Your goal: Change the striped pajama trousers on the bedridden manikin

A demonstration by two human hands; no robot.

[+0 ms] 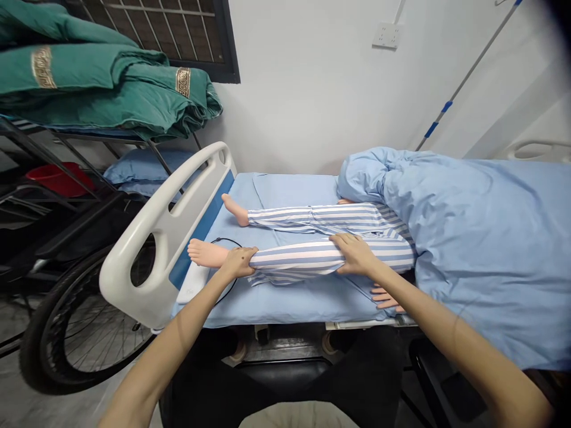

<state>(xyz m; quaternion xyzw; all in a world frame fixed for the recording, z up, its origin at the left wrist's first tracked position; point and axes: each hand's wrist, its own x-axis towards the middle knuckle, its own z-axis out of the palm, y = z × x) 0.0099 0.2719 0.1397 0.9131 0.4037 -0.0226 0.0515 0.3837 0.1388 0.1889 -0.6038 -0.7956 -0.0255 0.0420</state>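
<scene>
A care manikin in blue-and-white striped trousers (294,258) lies on its back on a bed, its bare feet toward the footboard. My left hand (239,262) is closed around the ankle of the nearer leg, just behind the bare foot (207,253). Over the knee of that same leg, my right hand (354,254) curves with the fingers across the top and the thumb on the near side. The farther leg (285,219) lies straight, untouched. One manikin hand (386,297) rests palm-down near the mattress edge. A quilt hides the upper body.
The white footboard (134,238) rises at the left, with a wheelchair wheel (84,333) beyond it. A bunched blue quilt (482,238) covers the right side. Under the near foot lies a white device (193,285) with a black cable. Green bedding (111,89) is stacked on a rack.
</scene>
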